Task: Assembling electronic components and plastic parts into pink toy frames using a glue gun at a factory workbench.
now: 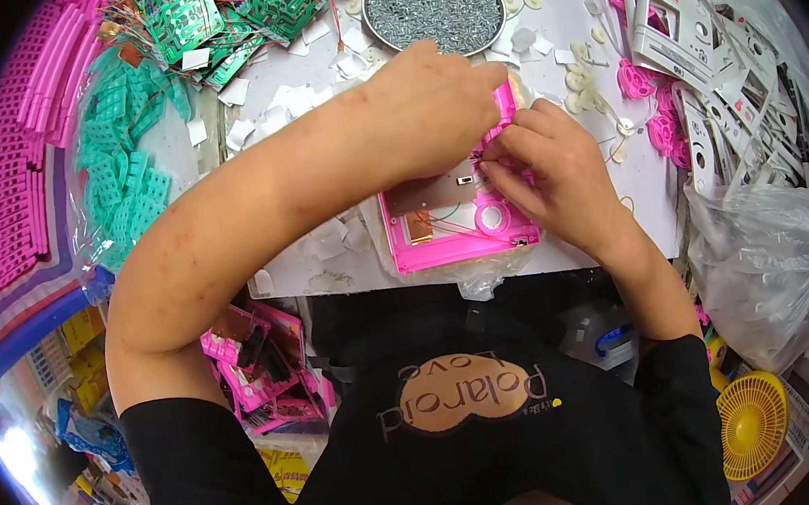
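Observation:
A pink plastic casing (pixel 467 248) lies on the worktable near its front edge, its inside facing up. In it sit a brown circuit board (pixel 419 196), thin red wires and a round pink ring (pixel 492 216). My left hand (pixel 444 103) reaches across the casing's far part, fingers curled closed near its upper right edge; what they hold is hidden. Against the casing's right side my right hand (pixel 552 165) pinches with thumb and fingertips, over something too small to make out. Both hands are close together, and my left hand and forearm cover much of the casing's far side.
A round metal tray (pixel 373 22) of small screws stands beyond my hands. Green circuit boards (pixel 279 7) with wires and teal keypads (pixel 120 182) lie at left, beside stacked pink parts (pixel 6 213). White plastic frames (pixel 680 31) pile up at right. A yellow basket (pixel 752 425) is lower right.

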Demonstrator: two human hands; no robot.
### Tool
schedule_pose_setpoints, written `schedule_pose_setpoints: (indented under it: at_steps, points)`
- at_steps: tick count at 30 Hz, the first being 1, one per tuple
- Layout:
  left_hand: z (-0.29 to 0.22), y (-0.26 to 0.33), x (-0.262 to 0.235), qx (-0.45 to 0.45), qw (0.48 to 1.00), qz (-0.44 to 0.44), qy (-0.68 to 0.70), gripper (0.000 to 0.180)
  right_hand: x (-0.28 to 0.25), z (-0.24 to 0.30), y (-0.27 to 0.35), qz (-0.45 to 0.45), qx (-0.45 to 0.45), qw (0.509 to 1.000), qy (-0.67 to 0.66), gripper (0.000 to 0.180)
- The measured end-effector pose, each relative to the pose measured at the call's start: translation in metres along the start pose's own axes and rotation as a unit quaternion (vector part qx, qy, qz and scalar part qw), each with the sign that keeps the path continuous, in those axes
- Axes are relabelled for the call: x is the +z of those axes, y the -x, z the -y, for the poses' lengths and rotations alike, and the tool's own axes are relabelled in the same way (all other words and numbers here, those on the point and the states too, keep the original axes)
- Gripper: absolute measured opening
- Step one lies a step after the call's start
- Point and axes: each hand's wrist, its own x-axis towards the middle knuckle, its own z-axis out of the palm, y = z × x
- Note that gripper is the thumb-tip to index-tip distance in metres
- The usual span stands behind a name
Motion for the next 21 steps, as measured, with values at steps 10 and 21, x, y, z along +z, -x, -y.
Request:
schedule_pose_setpoints:
  at_steps: [10,21]
  points:
    - [0.005,0.001,-0.006,-0.002,0.999,0.033,0.014,0.014,-0.001,0.000,0.000,0.004,0.003,1.000,-0.003,0.014]
    - [-0.011,0.002,0.008,-0.040,0.999,-0.024,0.011,0.012,-0.002,0.005,0.003,0.015,0.069,0.997,-0.026,0.010]
